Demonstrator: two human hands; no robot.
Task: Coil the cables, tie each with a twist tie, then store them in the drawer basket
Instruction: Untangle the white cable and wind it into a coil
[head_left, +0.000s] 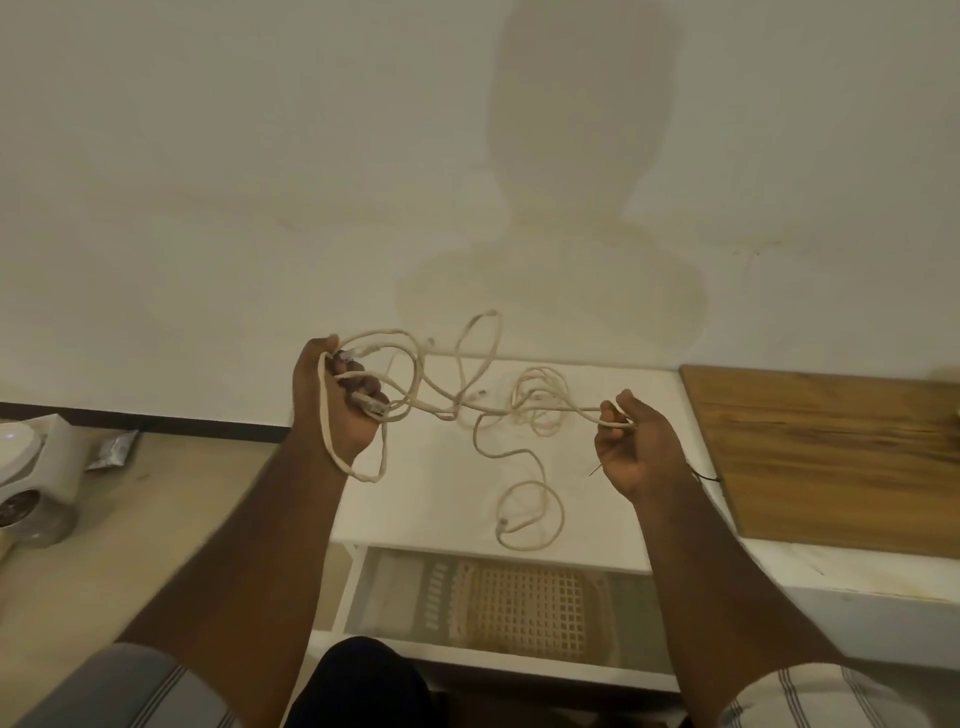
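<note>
Left hand (336, 395) raised above the left edge of a small white table (441, 493), fingers curled round several loops of a long cream-white cable (447, 400); one loop hangs down past the wrist, and a plug end shows between the fingers. Right hand (636, 441) held palm-up over the table's right side, thumb and fingers pinching a stretch of the same cable so a taut run spans between both hands. A thin dark twist tie (596, 470) pokes out from under the right palm, seemingly tucked in that hand; a second dark wire bit (704, 475) shows just right of the wrist, cannot tell if it is the same tie. Rest of the cable lies in loose tangles: a small bundle of loops near the right hand, one tall loop rising against the beige wall (260, 182), and a slack ring with a connector resting on the tabletop near its front edge. Below the tabletop, a pulled-out white plastic drawer basket (524, 603) with a grid bottom. Brown wooden board (831, 457) lies just right of the table on a white ledge. On the floor at left, a white appliance (31, 467) and a silvery packet (114, 449).
</note>
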